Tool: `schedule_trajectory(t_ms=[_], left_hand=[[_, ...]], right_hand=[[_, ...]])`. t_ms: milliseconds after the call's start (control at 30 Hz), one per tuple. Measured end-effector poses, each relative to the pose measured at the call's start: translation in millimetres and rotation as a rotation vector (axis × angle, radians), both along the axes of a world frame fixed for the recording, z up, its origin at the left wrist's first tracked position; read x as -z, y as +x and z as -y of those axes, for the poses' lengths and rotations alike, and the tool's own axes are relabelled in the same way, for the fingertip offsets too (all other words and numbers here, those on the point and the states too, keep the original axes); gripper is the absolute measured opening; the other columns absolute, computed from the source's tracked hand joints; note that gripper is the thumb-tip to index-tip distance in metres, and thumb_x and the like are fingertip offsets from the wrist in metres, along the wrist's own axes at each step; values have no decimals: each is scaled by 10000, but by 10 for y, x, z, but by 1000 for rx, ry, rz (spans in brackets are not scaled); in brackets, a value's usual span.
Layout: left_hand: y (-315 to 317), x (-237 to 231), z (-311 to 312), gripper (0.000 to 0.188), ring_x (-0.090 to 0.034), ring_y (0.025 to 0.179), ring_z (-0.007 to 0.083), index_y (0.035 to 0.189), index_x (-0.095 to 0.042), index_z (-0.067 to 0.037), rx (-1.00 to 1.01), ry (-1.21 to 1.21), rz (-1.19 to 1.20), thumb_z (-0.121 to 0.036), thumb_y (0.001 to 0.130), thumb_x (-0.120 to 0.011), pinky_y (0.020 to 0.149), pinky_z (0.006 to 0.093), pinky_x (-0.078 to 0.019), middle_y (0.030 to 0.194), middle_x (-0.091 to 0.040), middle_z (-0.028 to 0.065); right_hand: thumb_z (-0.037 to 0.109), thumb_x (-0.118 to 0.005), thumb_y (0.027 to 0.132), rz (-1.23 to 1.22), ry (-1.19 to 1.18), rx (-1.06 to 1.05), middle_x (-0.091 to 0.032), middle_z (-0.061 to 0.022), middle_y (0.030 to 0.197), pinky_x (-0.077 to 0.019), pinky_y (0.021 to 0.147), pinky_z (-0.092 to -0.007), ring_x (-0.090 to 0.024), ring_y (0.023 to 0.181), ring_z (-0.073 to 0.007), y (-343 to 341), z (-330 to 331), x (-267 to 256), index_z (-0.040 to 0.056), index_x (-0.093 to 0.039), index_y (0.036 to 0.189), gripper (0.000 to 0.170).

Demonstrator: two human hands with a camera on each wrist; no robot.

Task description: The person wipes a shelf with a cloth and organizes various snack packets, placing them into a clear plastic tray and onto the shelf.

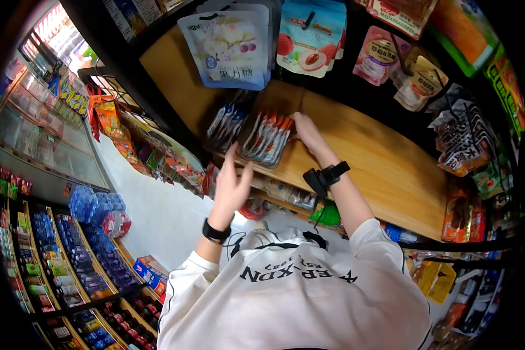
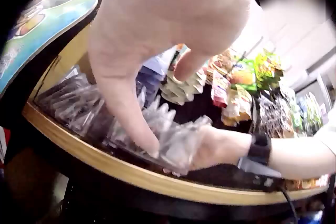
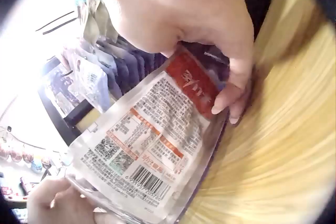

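Note:
A clear tray of upright foil packets with orange tops stands at the left end of the wooden shelf. My right hand grips its far right corner; in the right wrist view its fingertips curl round the side by a packet with a red band. My left hand is at the near end, fingers loosely spread. The left wrist view shows one finger reaching down over the packets at the front. A second tray of blue-topped packets stands close beside it on the left.
Hanging snack pouches line the back above the shelf. Dark packets hang at the right end. Below the shelf's front edge is another row of goods. Drink shelves and wrapped bottle packs stand lower left.

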State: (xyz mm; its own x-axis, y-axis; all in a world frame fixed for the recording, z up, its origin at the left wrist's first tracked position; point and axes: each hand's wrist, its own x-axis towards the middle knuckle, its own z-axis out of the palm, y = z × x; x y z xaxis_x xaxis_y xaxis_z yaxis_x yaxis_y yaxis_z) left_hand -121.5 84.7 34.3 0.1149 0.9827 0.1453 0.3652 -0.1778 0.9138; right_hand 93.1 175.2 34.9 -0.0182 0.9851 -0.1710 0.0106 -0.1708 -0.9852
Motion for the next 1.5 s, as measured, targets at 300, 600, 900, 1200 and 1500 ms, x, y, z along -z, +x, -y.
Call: schedule_trajectory(t_ms=[300, 600, 900, 1200, 1500], left_hand=[[301, 436, 200, 603, -531, 955, 229, 1292, -284, 32, -25, 381, 32, 9, 775, -593, 800, 312, -498, 1416, -112, 202], [350, 499, 177, 650, -519, 915, 233, 1308, -253, 16, -11, 421, 41, 19, 759, -603, 795, 327, -483, 1439, -14, 213], [393, 469, 219, 717, -516, 907, 243, 1360, -187, 15, 13, 424, -34, 7, 765, -587, 802, 319, -463, 1446, 53, 258], [412, 456, 228, 746, -499, 919, 229, 1382, -150, -2, -12, 388, 8, 1, 770, -577, 832, 314, -449, 1457, 64, 234], [199, 1287, 576, 332, -529, 913, 140, 1181, -395, -16, -27, -92, 304, -61, 872, -507, 791, 266, -443, 1099, -527, 83]], right_hand=[[286, -323, 881, 78, 65, 76, -584, -229, 876, -521, 580, -328, -616, 702, -277, -20, -94, 167, -107, -491, 1008, 446], [255, -315, 886, 280, -54, 153, -583, -227, 814, -504, 596, -365, -610, 643, -312, -108, -134, 138, -117, -496, 958, 420], [199, -279, 876, 987, 447, 120, -428, -369, 1080, -513, 645, -425, -568, 770, -453, -39, -245, 463, -114, -485, 954, 383], [469, -344, 907, 384, -116, 12, -442, -286, 1134, -512, 524, -332, -616, 689, -260, -18, -94, 28, -73, -332, 1223, 627], [272, -406, 941, -36, 251, 100, -584, -107, 1004, -456, 638, -251, -543, 686, -120, 680, 1517, -368, -17, -431, 1270, 439]])
